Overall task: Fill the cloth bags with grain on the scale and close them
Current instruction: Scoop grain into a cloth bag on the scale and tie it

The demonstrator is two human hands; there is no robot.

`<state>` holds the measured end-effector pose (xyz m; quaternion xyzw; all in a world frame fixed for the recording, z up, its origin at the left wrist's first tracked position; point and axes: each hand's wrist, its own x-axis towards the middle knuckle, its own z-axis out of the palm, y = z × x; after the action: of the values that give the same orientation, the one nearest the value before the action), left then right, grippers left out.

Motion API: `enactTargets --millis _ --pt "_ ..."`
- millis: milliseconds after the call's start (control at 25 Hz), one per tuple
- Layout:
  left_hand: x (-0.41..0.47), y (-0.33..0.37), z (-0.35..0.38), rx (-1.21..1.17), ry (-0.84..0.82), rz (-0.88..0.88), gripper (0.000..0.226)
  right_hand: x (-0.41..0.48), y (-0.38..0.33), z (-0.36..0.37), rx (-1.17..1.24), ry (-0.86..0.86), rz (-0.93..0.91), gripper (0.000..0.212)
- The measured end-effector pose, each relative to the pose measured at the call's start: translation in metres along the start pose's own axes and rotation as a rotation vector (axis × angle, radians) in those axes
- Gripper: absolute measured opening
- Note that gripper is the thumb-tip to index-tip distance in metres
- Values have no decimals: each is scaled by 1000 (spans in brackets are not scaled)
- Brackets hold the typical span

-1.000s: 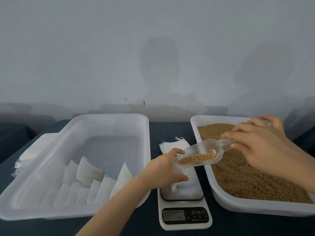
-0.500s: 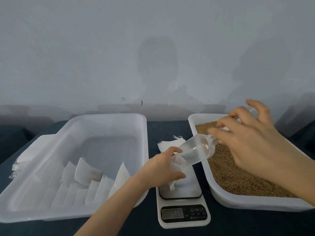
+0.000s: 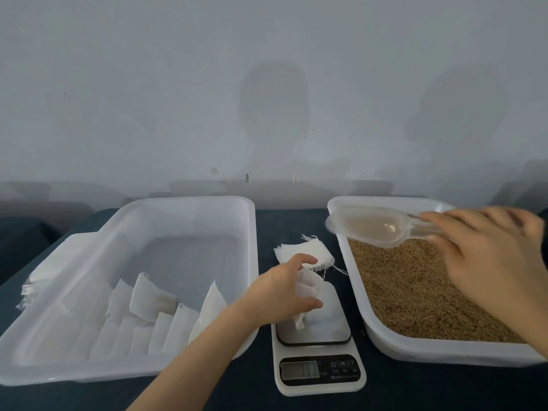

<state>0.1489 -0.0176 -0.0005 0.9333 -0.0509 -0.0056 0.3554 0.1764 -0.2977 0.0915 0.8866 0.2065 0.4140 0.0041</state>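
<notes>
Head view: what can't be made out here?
All in the head view:
Scale display: digits too small and blurred to read.
Cloth bag: fill level hidden by the left hand gripping it.
Scoop: motion-blurred; any leftover grain unclear.
Right hand: blurred, cut off by the right edge; its grip on the scoop handle indistinct.

Clear plastic scoop point(image 3: 370, 228) — white cloth bag point(image 3: 308, 284).

Table point(image 3: 292, 225): bag tub point(image 3: 189, 200), scale point(image 3: 320, 381) (grain tub point(image 3: 444, 355))

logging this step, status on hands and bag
Left hand grips cloth bag on scale. Right hand holds scoop, apparently empty, over grain tray. Nothing blocking.
</notes>
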Motion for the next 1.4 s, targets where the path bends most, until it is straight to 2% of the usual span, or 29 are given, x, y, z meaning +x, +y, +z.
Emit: enactTargets --millis 80,200,360,480,600,760,880,1080,1240,1400 --pt "1 0 0 -7 -8 -6 69 -13 13 18 1 -148 162 27" --pt "1 0 0 -1 -9 -9 69 -30 18 40 61 -440 329 33" --pt "-1 2 -1 0 -9 -7 69 -38 15 54 149 -551 423 32" --pt "-1 3 -2 -2 -16 -11 69 -40 12 61 180 -562 454 31" --pt "-1 3 -1 5 -12 -7 68 -44 18 63 72 -477 406 33" --pt "0 2 -1 17 -10 -4 69 -43 24 64 -59 -322 191 44" --pt "0 1 -1 16 -13 -10 69 -39 18 64 -62 -325 98 52" --pt "0 0 0 11 -12 -14 69 -39 24 63 63 -478 280 34" --pt "1 0 0 13 -12 -9 69 -44 40 62 247 -612 455 32" --pt "0 -1 0 10 -13 2 69 -48 48 57 335 -591 500 31"
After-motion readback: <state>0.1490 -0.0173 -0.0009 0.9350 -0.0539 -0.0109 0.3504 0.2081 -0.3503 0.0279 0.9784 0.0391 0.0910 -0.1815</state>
